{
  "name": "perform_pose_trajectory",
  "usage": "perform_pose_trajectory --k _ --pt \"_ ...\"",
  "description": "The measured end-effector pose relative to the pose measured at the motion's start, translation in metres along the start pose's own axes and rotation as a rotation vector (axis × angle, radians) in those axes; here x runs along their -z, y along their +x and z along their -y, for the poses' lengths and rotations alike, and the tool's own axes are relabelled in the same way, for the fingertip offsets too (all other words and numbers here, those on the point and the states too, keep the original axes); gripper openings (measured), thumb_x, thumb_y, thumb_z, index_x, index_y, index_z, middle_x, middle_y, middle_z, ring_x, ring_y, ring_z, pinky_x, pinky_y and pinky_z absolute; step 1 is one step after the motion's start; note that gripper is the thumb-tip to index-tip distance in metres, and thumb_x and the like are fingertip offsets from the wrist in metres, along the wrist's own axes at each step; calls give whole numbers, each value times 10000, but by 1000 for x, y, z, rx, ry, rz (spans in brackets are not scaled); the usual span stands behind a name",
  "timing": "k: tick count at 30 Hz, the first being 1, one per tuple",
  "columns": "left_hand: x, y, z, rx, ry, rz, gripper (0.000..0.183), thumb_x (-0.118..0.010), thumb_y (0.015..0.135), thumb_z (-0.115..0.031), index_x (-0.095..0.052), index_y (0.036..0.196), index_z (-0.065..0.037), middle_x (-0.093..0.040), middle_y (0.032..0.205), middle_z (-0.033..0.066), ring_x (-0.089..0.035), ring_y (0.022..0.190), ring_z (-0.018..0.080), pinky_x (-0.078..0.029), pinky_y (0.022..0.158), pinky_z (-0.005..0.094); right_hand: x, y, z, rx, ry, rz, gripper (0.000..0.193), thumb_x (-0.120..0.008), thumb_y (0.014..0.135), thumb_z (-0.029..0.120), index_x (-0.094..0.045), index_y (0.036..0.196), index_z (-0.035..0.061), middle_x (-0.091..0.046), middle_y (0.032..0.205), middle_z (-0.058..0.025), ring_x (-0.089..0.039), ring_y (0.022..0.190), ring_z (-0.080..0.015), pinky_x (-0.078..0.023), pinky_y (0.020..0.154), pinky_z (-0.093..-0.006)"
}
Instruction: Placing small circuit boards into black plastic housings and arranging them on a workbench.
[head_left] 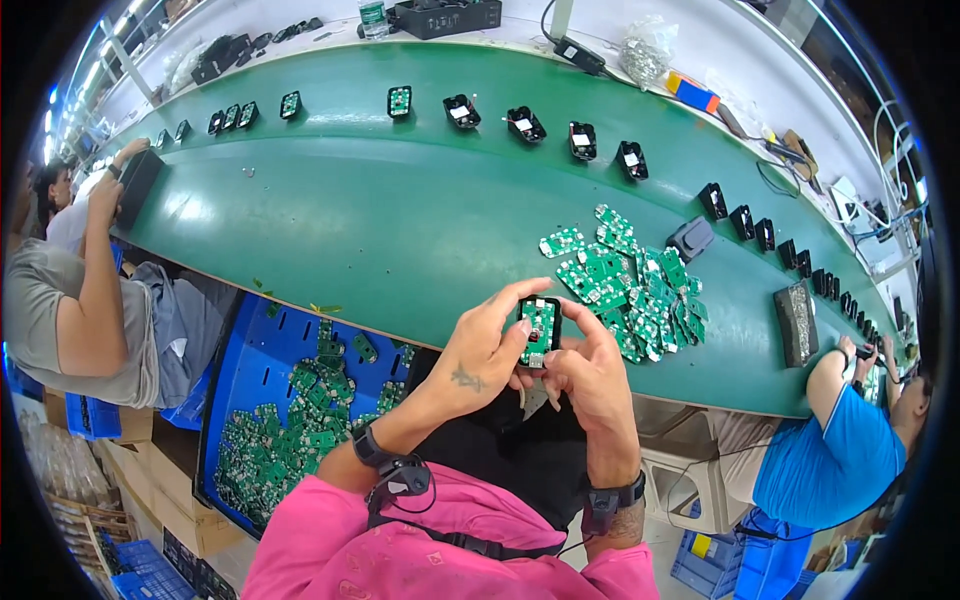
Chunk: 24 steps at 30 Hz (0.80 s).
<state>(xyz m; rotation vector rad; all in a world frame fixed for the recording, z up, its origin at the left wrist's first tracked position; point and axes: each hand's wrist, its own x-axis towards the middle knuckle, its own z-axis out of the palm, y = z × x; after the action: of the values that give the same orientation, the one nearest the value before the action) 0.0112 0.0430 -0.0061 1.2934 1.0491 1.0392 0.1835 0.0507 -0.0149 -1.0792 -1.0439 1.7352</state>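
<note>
Over the near edge of the green table, both hands hold one black plastic housing with a green circuit board (541, 322) seated inside it. My left hand (466, 352) grips its left side, thumb against the board. My right hand (592, 368) closes round the right side and lower end, its thumb at the board's bottom edge. The fingers underneath are partly hidden. Just right of the hands lies a loose pile of green circuit boards (603, 275). A dark grey plastic case (690, 239) sits behind that pile.
Along the far side of the green table (330, 200) runs a line of black housings (525, 125), some with boards. A blue bin (262, 345) of boards stands below left. A dark block (796, 325) lies at right. Co-workers sit left (85, 320) and right (830, 450).
</note>
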Motion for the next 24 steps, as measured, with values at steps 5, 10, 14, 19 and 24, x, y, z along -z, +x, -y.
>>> perform_pose_trajectory --k 5,10,14,19,24 --pt "5 7 12 -51 -115 -43 490 -545 1003 -168 -433 1457 -20 -603 1270 112 -661 744 105 -555 596 238 -7 7 -7 77 -82 -21 602 -569 816 -44 -457 1407 -22 -621 717 -57 -554 550 -88 -447 489 -243" --pt "30 17 20 -228 336 -149 608 -699 882 -226 -482 1404 -5 -617 1242 183 -665 883 198 -546 713 316 -26 18 -14 503 -665 -41 748 -699 843 24 -362 1510 0 -632 827 -100 -631 708 -166 -519 611 -295" --pt "69 45 25 -178 426 -339 617 -757 768 -287 -562 1285 -12 -643 1115 249 -645 1018 383 -511 894 438 -22 27 -23 489 -712 -29 789 -717 843 32 -316 1519 -24 -659 888 -108 -633 736 -189 -513 647 -306" --pt "213 150 42 -283 971 -743 619 -776 770 -331 -594 1281 -33 -639 1111 248 -635 1010 407 -507 917 450 -11 39 -60 929 -1229 -264 312 -701 844 60 -635 1140 -13 -600 765 -110 -604 704 -279 -491 613 -394" --pt "334 230 48 -113 1172 -1029 604 -772 789 -287 -563 1303 -48 -608 1161 238 -606 1075 421 -509 908 483 -22 41 -57 841 -1192 -290 171 -705 834 71 -650 980 0 -587 751 -120 -592 697 -320 -486 611 -428"
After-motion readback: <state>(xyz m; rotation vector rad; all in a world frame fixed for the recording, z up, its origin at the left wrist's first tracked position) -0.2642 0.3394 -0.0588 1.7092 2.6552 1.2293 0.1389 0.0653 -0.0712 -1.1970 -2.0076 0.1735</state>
